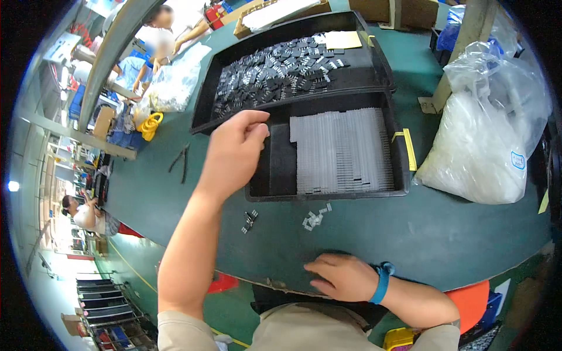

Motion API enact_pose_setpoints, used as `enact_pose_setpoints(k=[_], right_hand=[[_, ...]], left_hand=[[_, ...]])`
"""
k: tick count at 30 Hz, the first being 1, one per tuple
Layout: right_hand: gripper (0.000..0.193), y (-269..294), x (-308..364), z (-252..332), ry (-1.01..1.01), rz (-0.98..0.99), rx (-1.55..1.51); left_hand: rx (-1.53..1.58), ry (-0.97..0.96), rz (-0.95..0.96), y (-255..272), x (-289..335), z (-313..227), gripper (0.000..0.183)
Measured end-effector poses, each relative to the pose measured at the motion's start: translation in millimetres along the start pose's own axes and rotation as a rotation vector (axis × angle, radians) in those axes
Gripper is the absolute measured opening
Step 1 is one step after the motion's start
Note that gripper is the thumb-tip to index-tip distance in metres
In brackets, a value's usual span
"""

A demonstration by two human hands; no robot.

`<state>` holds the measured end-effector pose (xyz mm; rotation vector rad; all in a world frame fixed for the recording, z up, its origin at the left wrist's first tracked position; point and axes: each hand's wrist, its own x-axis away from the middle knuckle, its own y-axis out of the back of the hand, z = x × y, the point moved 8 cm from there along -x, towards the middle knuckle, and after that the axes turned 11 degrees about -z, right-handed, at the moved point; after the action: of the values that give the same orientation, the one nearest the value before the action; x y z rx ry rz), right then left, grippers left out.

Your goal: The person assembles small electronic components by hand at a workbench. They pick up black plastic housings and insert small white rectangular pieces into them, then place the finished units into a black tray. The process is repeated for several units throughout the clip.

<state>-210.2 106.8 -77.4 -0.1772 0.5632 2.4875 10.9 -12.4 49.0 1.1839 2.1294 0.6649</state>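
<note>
My left hand (235,150) hovers over the left end of a black tray (329,198), its thumb and fingers curled together. What it pinches, if anything, is hidden. Rows of thin translucent plastic strips (336,146) lie side by side in that tray. Close to the table's front edge rests my right hand (345,277), thumb and fingers apart, with a blue wristband on that arm. Beyond it is a loose heap of small clear pieces (314,220). A few small black parts (250,222) with pale pins lie further left.
Behind, a larger black bin (202,111) holds many small black parts and a yellow paper (343,40). Black tweezers (184,164) lie on the left. A clear bag of white material (480,143) stands right, by a metal post (468,41). People are at far left.
</note>
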Motion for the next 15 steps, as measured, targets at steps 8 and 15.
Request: enact_pose_setpoints(k=[8, 15], right_hand=[[0.039, 46.6, -31.8, 5.0, -0.025, -0.388, 0.521], [0.049, 2.3, -58.9, 6.9, 0.045, -0.313, 0.846]], left_hand=[[-0.097, 0.009, 0.029, 70.2, 114.4, 46.7, 0.017], [-0.241, -0.203, 0.002, 30.9, 166.6, 113.0, 0.033]])
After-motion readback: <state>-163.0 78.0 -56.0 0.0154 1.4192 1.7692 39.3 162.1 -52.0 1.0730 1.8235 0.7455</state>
